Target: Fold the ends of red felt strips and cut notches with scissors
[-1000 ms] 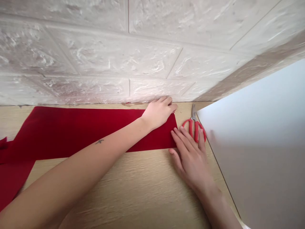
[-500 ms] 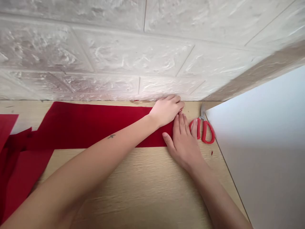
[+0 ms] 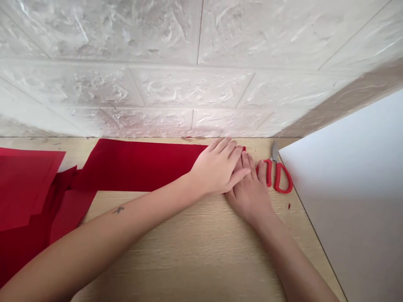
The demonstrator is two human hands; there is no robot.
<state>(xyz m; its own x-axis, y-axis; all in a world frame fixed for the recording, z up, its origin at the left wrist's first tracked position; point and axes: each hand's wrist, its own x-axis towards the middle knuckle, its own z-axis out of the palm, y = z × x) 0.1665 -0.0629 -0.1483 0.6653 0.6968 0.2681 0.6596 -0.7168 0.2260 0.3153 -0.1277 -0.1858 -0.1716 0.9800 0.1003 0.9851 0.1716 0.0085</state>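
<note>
A long strip of red cloth (image 3: 151,165) lies flat on the light wooden tabletop (image 3: 182,247), close to the wall. My left hand (image 3: 218,165) rests open on the strip near its right end, palm down, its thumb lying across my right hand. Flat and open, my right hand (image 3: 250,193) covers the strip's right end, its fingers pointing toward the wall and partly hidden under the left hand. Just right of it lie scissors (image 3: 278,172) with red handles, blades toward the wall; one handle is partly covered by the fingers.
More red cloth and red sheets (image 3: 28,184) are heaped at the left. A white brick-patterned wall (image 3: 163,88) stands behind the table, and a white panel (image 3: 352,188) borders the right side. A tiny red scrap (image 3: 289,206) lies below the scissors.
My left hand has slid back from the strip's far right corner and now overlaps my right hand, fingers more spread. The view has shifted, showing more of the red heap at left.
</note>
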